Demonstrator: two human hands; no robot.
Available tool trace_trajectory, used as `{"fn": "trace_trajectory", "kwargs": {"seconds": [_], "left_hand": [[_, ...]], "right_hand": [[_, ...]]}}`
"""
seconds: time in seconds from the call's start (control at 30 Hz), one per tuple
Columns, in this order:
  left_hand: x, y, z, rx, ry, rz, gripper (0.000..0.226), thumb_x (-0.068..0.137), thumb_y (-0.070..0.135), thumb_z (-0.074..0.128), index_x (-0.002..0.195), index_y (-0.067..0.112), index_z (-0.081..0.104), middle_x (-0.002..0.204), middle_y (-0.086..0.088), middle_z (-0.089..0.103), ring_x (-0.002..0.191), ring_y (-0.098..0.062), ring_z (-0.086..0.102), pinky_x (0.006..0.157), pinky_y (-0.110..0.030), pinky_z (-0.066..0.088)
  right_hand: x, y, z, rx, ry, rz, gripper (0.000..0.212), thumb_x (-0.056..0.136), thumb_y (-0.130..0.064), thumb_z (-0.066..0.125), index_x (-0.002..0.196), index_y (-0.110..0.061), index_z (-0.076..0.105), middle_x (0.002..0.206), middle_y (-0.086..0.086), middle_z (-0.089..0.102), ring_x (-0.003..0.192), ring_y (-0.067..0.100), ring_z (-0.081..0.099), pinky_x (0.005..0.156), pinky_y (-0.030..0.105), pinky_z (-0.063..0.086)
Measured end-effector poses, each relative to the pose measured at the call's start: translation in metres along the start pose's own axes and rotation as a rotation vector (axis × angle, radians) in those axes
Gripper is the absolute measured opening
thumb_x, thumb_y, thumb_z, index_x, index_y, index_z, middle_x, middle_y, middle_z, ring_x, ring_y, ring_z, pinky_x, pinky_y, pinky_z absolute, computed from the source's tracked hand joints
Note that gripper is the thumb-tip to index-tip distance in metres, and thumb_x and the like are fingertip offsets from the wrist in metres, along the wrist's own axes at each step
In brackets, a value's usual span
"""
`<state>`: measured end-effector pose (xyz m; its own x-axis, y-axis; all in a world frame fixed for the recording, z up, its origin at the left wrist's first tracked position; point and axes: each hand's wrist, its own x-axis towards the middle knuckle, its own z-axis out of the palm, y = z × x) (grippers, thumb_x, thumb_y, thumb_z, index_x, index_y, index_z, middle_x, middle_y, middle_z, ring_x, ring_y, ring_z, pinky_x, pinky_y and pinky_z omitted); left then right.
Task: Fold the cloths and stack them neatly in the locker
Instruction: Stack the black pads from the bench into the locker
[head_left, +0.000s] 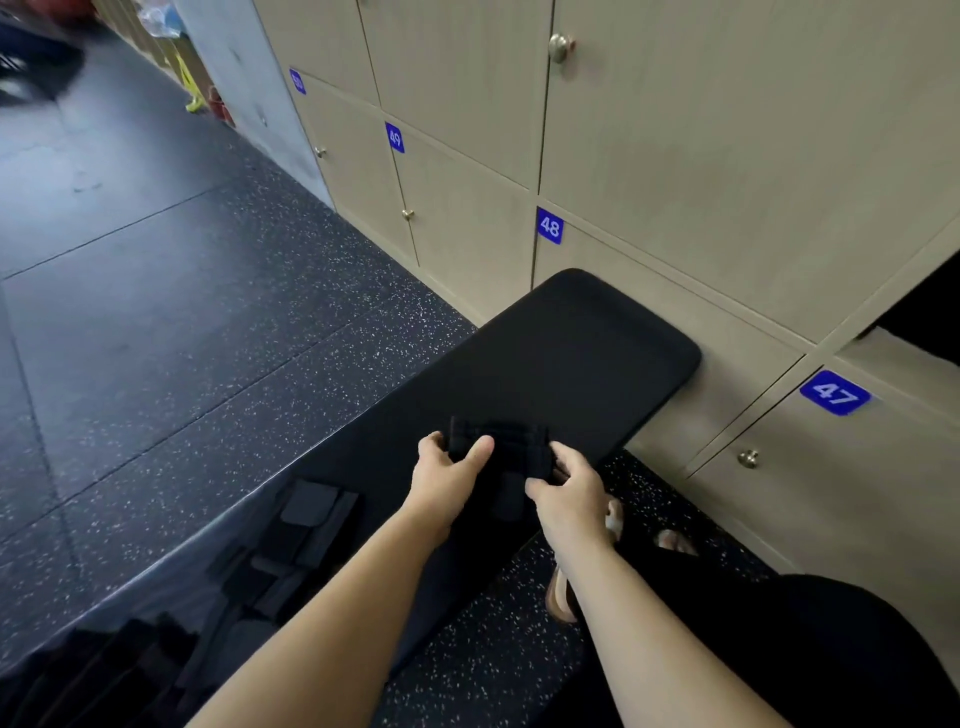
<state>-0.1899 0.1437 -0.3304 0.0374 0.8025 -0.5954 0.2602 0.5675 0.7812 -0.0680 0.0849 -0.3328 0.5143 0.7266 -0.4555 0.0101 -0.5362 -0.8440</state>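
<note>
centrally, a small dark cloth is held just above a black padded worktop. it is gripped at its left edge by the left hand, thumb laid over the top, and pinched at its right edge by the right hand. held at both ends like this, it is probably being kept taut and square so a fold can be made or tidied; it already looks folded into a compact block. the worktop is butted against a wall of beige numbered lockers, most with doors shut. at the far right, above the 47 label, one locker is seen open, likely the place meant for the stack; its inside is dark and its contents cannot be told. at lower left, a pile of dark flat pieces is seen, perhaps more cloths, too blurred to confirm.
</note>
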Motion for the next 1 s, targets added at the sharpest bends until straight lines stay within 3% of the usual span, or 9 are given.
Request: {"fn": "trace_trajectory", "kwargs": {"seconds": [0.1, 0.2, 0.27, 0.4, 0.6, 0.73, 0.83, 0.93, 1.0], "left_hand": [[-0.003, -0.002, 0.005, -0.218, -0.008, -0.052, 0.042, 0.083, 0.042, 0.073, 0.107, 0.009, 0.066, 0.103, -0.011, 0.073, 0.093, -0.029, 0.071, 0.085, -0.048, 0.058], [-0.007, 0.003, 0.007, -0.24, 0.05, -0.092, 0.031, 0.081, 0.037, 0.072, 0.101, 0.014, 0.065, 0.105, -0.012, 0.072, 0.093, -0.03, 0.07, 0.083, -0.05, 0.058], [-0.008, 0.01, 0.004, -0.243, 0.052, -0.148, 0.034, 0.077, 0.036, 0.073, 0.102, 0.015, 0.063, 0.105, -0.012, 0.071, 0.093, -0.031, 0.07, 0.082, -0.049, 0.059], [-0.016, 0.026, -0.004, -0.347, -0.012, -0.253, 0.063, 0.064, 0.041, 0.075, 0.12, 0.014, 0.06, 0.103, -0.011, 0.073, 0.087, -0.032, 0.073, 0.076, -0.048, 0.06], [-0.046, 0.047, 0.004, -0.462, -0.041, -0.227, 0.027, 0.082, 0.027, 0.067, 0.104, 0.012, 0.07, 0.094, -0.015, 0.075, 0.086, -0.035, 0.073, 0.085, -0.056, 0.056], [-0.073, 0.071, 0.023, -0.55, -0.11, -0.134, 0.027, 0.085, 0.027, 0.068, 0.107, 0.011, 0.069, 0.094, -0.015, 0.075, 0.082, -0.035, 0.073, 0.079, -0.056, 0.057], [-0.092, 0.085, 0.04, -0.607, -0.163, -0.069, 0.034, 0.086, 0.029, 0.07, 0.115, 0.013, 0.066, 0.099, -0.015, 0.075, 0.084, -0.036, 0.073, 0.076, -0.057, 0.058], [-0.11, 0.095, 0.063, -0.653, -0.232, -0.023, 0.042, 0.085, 0.034, 0.071, 0.122, 0.015, 0.064, 0.106, -0.014, 0.073, 0.092, -0.038, 0.072, 0.08, -0.057, 0.057], [-0.123, 0.103, 0.08, -0.652, -0.245, 0.021, 0.035, 0.088, 0.033, 0.069, 0.119, 0.016, 0.065, 0.105, -0.013, 0.074, 0.093, -0.036, 0.072, 0.083, -0.057, 0.056]], "right_hand": [[-0.002, -0.001, -0.002, 0.083, -0.004, -0.004, 0.05, 0.083, 0.003, 0.062, 0.129, -0.016, 0.057, 0.121, -0.002, 0.061, 0.105, 0.01, 0.057, 0.086, 0.018, 0.043], [-0.002, -0.003, -0.001, 0.143, -0.028, -0.007, 0.05, 0.082, 0.005, 0.06, 0.128, -0.016, 0.059, 0.116, -0.004, 0.064, 0.105, 0.009, 0.06, 0.089, 0.021, 0.047], [-0.003, -0.005, -0.001, 0.167, -0.053, -0.019, 0.051, 0.082, 0.007, 0.059, 0.128, -0.017, 0.059, 0.116, -0.003, 0.065, 0.104, 0.008, 0.061, 0.091, 0.024, 0.05], [-0.007, -0.017, -0.005, 0.134, -0.096, -0.131, 0.052, 0.082, 0.007, 0.058, 0.126, -0.021, 0.06, 0.118, -0.006, 0.066, 0.108, 0.007, 0.061, 0.095, 0.027, 0.051], [-0.025, -0.041, -0.022, -0.077, 0.032, -0.4, 0.045, 0.085, -0.001, 0.059, 0.126, -0.019, 0.06, 0.123, -0.003, 0.061, 0.116, 0.01, 0.057, 0.101, 0.032, 0.047], [-0.042, -0.061, -0.058, -0.176, 0.184, -0.502, 0.023, 0.089, -0.016, 0.063, 0.112, -0.015, 0.064, 0.111, -0.006, 0.06, 0.105, 0.008, 0.056, 0.091, 0.024, 0.046], [-0.053, -0.071, -0.092, -0.232, 0.264, -0.536, 0.024, 0.092, -0.026, 0.061, 0.112, -0.013, 0.063, 0.107, -0.009, 0.057, 0.099, 0.004, 0.051, 0.081, 0.016, 0.038], [-0.061, -0.079, -0.129, -0.124, 0.344, -0.519, 0.017, 0.094, -0.023, 0.059, 0.108, -0.014, 0.061, 0.101, -0.011, 0.06, 0.094, 0.006, 0.054, 0.067, 0.004, 0.036], [-0.066, -0.083, -0.154, -0.036, 0.386, -0.515, 0.009, 0.093, -0.02, 0.059, 0.1, -0.015, 0.061, 0.094, -0.009, 0.064, 0.089, 0.011, 0.06, 0.065, 0.007, 0.042]]}}
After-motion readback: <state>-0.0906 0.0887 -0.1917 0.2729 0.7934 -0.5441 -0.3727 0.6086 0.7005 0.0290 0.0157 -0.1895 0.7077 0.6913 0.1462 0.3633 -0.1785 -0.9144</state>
